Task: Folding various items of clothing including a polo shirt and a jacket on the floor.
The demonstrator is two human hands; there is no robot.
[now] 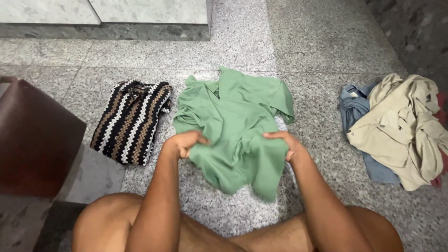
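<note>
Far left: a dark reddish-brown box-shaped object (32,140), plain-faced, no label showing. Just right of it, a folded knit piece (131,122) in black, white and brown zigzag stripes, flat on the speckled granite floor (317,60), apart from the green cloth beside it.

Centre: a green shirt (233,126), crumpled and half spread on the floor, a collar or sleeve flap turned up at the top right, near edge lifted. Left hand (183,143) curled tight on the shirt's near-left edge, fingers closed around a bunch of fabric. Right hand (285,143) clamped on the near-right edge, fingers folded over the cloth, thumb hidden beneath.

Judged from the grip: mid-way through gathering or straightening the shirt, not yet flat, not yet folded. Next move likely calls for an even pull from both hands to take out the creases, keeping the far part from dragging toward the striped piece.

Right: a heap of a beige button-up shirt (401,126) over a blue garment (359,112), a strip of red just showing at the frame edge.

No packages, labels or signs anywhere in view.
</note>
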